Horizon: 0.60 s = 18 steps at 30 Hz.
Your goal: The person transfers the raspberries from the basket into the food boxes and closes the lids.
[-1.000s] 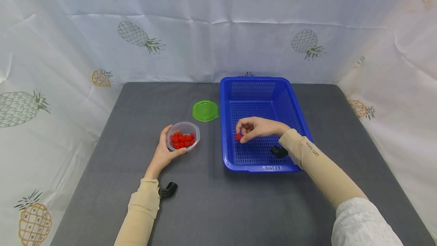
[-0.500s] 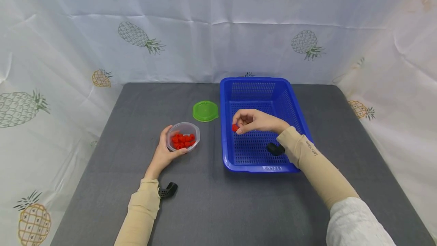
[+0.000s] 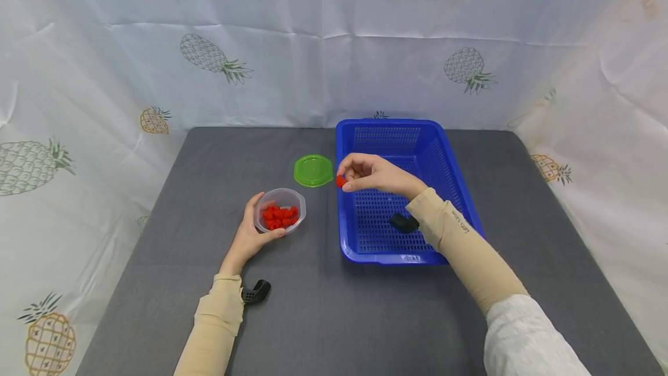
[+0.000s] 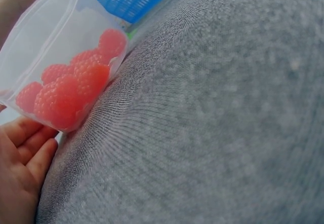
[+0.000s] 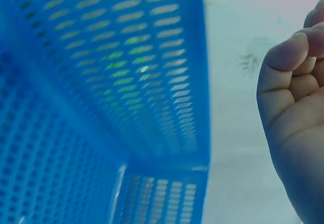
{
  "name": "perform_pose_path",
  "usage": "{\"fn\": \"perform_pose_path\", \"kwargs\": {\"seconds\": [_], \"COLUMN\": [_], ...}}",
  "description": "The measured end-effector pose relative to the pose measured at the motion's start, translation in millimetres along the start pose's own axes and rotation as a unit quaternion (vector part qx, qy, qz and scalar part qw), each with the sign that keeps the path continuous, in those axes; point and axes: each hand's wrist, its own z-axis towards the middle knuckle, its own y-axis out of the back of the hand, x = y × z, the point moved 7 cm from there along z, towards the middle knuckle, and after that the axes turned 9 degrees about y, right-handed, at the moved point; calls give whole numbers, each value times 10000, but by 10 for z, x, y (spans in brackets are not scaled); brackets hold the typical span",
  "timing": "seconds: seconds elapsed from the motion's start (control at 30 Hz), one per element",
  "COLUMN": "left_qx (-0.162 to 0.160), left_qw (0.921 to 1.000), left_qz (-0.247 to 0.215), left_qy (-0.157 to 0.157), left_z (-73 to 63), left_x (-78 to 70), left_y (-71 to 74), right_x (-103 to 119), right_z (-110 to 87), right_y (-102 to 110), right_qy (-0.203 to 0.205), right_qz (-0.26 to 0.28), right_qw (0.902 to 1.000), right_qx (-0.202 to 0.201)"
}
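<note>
My left hand (image 3: 247,241) holds a clear plastic tub (image 3: 282,196) on the grey table, thumb on the near side and fingers round the far left. Inside the tub lie several red raspberries (image 4: 66,95), seen through its wall in the left wrist view. Between thumb and fingertips my right hand (image 3: 378,175) pinches a single raspberry (image 3: 341,181). It hangs over the left rim of the blue basket (image 3: 348,242). In the right wrist view the curled right hand (image 5: 298,97) shows at the right edge, with only a sliver of red at the top corner.
A green lid (image 3: 313,170) lies on the grey tabletop (image 3: 334,318), just left of the basket and behind the tub. White cloth (image 3: 323,74) printed with pineapples hangs behind the table and at both sides.
My right hand has lifted from inside the basket and moved left and away from me to its left rim, carrying the raspberry. The left hand and the tub have stayed put.
</note>
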Motion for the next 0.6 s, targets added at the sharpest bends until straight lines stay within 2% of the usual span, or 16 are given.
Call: {"fn": "perform_pose_path", "kwargs": {"seconds": [0.23,0.6], "left_qx": [62,76], "left_qw": [9999,9999], "left_qz": [-12,-36], "left_qy": [81,134], "left_z": [-11,-19], "left_x": [5,-39], "left_y": [-12,9], "right_x": [110,168], "right_z": [173,476], "right_y": [-118,-317], "right_qy": [271,286], "right_qz": [165,6], "right_qw": [9994,9993], "right_qx": [-152,-257]}}
